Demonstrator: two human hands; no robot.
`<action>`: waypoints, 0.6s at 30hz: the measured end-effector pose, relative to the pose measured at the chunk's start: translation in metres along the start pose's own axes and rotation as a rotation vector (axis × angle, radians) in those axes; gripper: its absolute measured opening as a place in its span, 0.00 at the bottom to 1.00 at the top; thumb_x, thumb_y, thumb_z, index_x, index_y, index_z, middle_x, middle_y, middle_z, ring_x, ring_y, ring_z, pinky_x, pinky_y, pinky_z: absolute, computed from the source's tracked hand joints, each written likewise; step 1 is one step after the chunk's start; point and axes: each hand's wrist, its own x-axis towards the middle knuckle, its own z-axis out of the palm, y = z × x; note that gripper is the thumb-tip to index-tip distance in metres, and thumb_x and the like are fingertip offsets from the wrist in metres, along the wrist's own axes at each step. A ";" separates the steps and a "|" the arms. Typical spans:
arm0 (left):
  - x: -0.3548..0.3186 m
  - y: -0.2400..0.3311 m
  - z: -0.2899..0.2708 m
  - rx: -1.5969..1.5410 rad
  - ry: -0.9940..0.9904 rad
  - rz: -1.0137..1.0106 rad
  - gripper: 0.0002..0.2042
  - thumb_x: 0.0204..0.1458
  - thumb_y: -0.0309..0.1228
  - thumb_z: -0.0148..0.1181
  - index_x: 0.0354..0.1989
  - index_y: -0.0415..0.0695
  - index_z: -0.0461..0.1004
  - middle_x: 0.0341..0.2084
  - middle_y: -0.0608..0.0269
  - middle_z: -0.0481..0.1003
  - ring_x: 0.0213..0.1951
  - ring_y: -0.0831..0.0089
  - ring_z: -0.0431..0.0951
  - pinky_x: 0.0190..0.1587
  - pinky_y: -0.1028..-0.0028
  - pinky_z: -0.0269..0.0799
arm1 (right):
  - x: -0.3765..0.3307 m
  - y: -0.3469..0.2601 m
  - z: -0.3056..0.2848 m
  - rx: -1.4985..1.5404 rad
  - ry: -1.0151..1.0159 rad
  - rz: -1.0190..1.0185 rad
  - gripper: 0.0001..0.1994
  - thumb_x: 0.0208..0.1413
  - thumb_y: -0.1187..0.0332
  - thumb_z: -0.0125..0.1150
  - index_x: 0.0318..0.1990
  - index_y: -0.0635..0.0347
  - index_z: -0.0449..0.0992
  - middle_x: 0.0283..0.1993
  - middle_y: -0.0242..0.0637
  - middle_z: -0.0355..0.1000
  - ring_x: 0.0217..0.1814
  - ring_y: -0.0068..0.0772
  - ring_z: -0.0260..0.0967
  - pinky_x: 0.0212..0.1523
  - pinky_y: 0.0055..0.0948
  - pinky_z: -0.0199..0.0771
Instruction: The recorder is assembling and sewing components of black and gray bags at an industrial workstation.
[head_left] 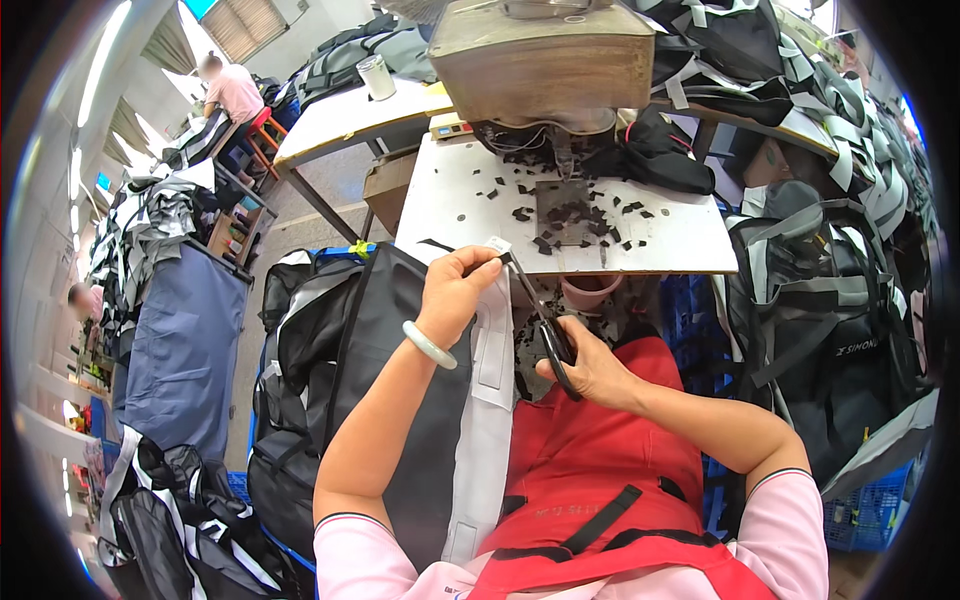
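In front of the white sewing table point(450, 190), my left hand point(452, 295) pinches the end of a narrow black strap point(505, 258) beside a small white tag point(496, 243). My right hand point(592, 370) is closed round the black handles of a pair of scissors point(556, 345). Their blades point up and left, with the tips at the strap by my left fingertips. Below my left hand hangs a white strip point(485, 375), next to a large dark grey fabric panel point(405, 390). Whether the blades have cut into the strap cannot be made out.
A sewing machine point(545, 65) stands on the table, with black fabric scraps point(600, 215) scattered round its plate. Black bags point(820, 290) are heaped at right, more black fabric pieces point(300, 350) at left. A person in pink point(235, 95) sits far off at left.
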 end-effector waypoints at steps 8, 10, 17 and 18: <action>0.001 -0.005 0.002 0.038 0.016 0.004 0.07 0.56 0.24 0.59 0.40 0.36 0.78 0.30 0.72 0.75 0.33 0.84 0.69 0.39 0.83 0.65 | 0.001 0.015 0.003 -0.111 0.061 -0.058 0.32 0.51 0.49 0.68 0.51 0.65 0.62 0.35 0.32 0.59 0.36 0.25 0.57 0.40 0.26 0.64; 0.001 -0.006 0.003 0.043 0.014 0.006 0.07 0.56 0.24 0.59 0.40 0.36 0.78 0.30 0.72 0.75 0.33 0.84 0.70 0.39 0.83 0.65 | 0.000 0.020 0.004 -0.119 0.076 -0.073 0.32 0.50 0.47 0.68 0.50 0.63 0.62 0.34 0.34 0.62 0.35 0.26 0.60 0.39 0.28 0.66; 0.002 -0.013 0.004 0.058 0.001 0.010 0.06 0.56 0.24 0.59 0.40 0.36 0.78 0.30 0.72 0.75 0.33 0.84 0.70 0.39 0.83 0.66 | 0.009 0.028 0.003 -0.089 0.097 -0.008 0.21 0.56 0.55 0.66 0.44 0.62 0.68 0.29 0.33 0.67 0.31 0.22 0.63 0.35 0.24 0.66; 0.003 -0.013 0.005 0.059 0.003 0.010 0.06 0.56 0.24 0.59 0.40 0.36 0.78 0.30 0.72 0.75 0.33 0.84 0.70 0.39 0.83 0.66 | 0.009 0.028 0.002 -0.089 0.095 -0.009 0.21 0.56 0.55 0.66 0.44 0.62 0.68 0.29 0.33 0.67 0.31 0.22 0.63 0.35 0.24 0.66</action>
